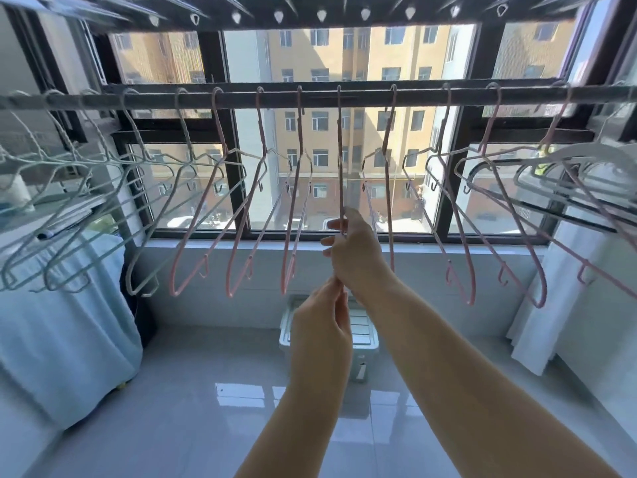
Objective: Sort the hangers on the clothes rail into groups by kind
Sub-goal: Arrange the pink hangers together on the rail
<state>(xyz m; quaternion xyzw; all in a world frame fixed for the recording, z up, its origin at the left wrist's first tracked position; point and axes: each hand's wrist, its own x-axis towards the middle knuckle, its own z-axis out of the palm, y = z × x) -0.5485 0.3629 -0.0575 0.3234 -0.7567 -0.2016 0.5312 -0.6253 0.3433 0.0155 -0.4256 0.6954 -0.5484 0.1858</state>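
Note:
A dark clothes rail (365,95) runs across the window at head height. Several pale blue-green wire hangers (103,201) hang bunched on its left part. Several pink wire hangers (241,208) hang spread along the middle and right. White plastic hangers (586,160) sit at the far right. One pink hanger (339,150) hangs edge-on at the centre. My right hand (355,253) grips its lower part, and my left hand (322,322) pinches its bottom end just below.
A second rail with clip hooks (320,13) runs overhead. A pale plastic storage box (362,332) stands on the glossy tiled floor under the window. A light blue cloth-covered object (69,322) is at left, white curtain fabric (558,305) at right.

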